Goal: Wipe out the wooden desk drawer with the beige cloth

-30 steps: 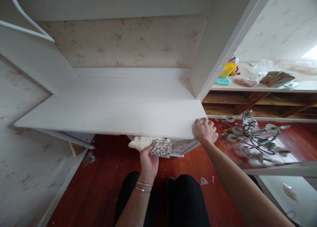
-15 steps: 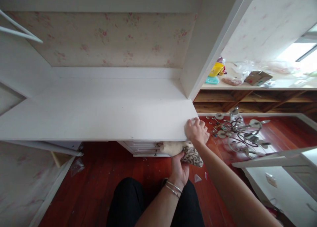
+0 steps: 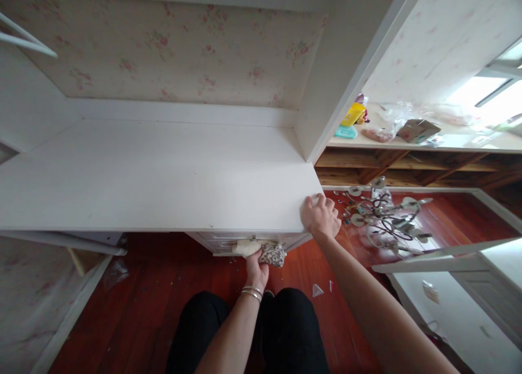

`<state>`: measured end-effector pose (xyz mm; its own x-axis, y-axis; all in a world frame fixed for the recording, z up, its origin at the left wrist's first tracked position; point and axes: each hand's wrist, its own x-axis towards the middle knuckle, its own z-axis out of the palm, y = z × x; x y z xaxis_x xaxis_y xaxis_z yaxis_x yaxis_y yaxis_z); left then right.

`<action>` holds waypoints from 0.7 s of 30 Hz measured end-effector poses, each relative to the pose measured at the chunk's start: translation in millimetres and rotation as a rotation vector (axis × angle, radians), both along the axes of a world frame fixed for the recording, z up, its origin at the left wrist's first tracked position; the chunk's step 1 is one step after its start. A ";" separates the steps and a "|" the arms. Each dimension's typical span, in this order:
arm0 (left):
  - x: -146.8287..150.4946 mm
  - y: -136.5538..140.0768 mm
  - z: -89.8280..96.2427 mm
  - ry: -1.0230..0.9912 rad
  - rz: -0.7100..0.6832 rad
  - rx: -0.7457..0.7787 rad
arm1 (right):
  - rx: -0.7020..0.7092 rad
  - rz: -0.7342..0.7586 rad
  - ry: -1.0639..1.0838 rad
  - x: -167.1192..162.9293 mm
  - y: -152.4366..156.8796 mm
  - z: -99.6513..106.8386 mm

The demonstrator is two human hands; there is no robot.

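One bunched, mottled cloth [image 3: 269,254] by panelled drawers [image 3: 222,243].

And the cloth [image 3: 272,255] is hiding part of the left hand [image 3: 256,273] and masking some drawer front [image 3: 222,245]; the worktop [image 3: 155,178] is running past the left edge, the window [image 3: 505,94] stretching beyond the right!

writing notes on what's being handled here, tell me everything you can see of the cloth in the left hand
The cloth looks soft and bunched, cream at one end and patterned with dark blotches at the other. The left hand grips it near the middle, thumb on top. It shows in front of the white drawers, below the front edge of the desk; whether it touches the drawers cannot be told.
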<state>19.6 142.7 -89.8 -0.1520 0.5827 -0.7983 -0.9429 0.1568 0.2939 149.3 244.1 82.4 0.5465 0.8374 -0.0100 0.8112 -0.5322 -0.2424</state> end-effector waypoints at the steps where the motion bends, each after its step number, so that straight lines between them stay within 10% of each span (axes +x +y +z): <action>1: -11.8 -0.4 -3.4 0.018 0.018 -0.003 | -0.003 -0.004 -0.003 -0.2 0.0 0.0; 9: -97.8 -6.7 8.5 0.143 0.134 0.057 | -0.004 0.006 -0.003 -0.2 -1.8 0.4; 21: -137.4 -25.6 108.7 0.205 0.189 0.274 | 0.023 0.020 -0.011 2.3 -2.9 -6.0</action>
<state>-117.7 117.0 18.8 -0.4172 0.7168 -0.5586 -0.8649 -0.1245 0.4862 151.6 241.2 76.4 0.5298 0.8480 0.0152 0.8241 -0.5105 -0.2455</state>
